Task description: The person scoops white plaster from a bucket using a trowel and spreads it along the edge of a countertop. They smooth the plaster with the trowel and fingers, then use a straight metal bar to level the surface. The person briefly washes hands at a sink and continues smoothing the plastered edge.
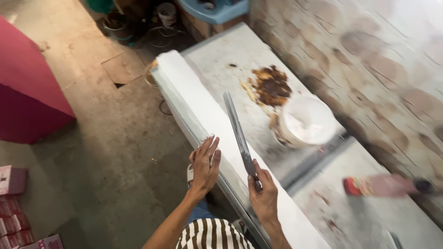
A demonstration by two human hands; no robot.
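My right hand grips the handle end of a long grey flat blade, which points up and away over a long white board lying along the near edge of a stained work table. My left hand rests flat with fingers together against the board's near side. Just right of the blade sits a white plastic bucket, with a lump of brown paste on the table behind it.
A red-capped bottle lies on its side on the table at the right. A tiled wall backs the table. A pink box stands on the concrete floor at left, with small cartons below it and buckets at the top.
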